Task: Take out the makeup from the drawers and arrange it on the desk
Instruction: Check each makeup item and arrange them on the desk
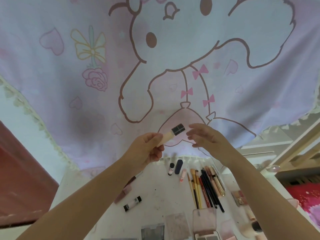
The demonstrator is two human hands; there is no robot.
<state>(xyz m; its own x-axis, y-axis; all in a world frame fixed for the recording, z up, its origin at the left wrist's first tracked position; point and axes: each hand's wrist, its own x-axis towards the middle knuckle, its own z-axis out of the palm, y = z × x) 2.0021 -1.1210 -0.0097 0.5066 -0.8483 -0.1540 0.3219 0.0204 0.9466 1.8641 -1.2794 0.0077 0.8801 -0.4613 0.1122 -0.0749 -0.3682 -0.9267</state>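
Much of the makeup already lies ordered on your desk (155,191), pencils and brushes (206,186) in a row, while your left hand (147,149) pinches a black-capped tube (50,135), your right hand (204,135) open beside it; drawers unseen, so the remainder is probably small.

Print on the red pencil (206,196) and small bottle (171,169) is too blurred to read.

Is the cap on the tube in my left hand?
On: a black cap sits on the beige tube that the left hand grips.
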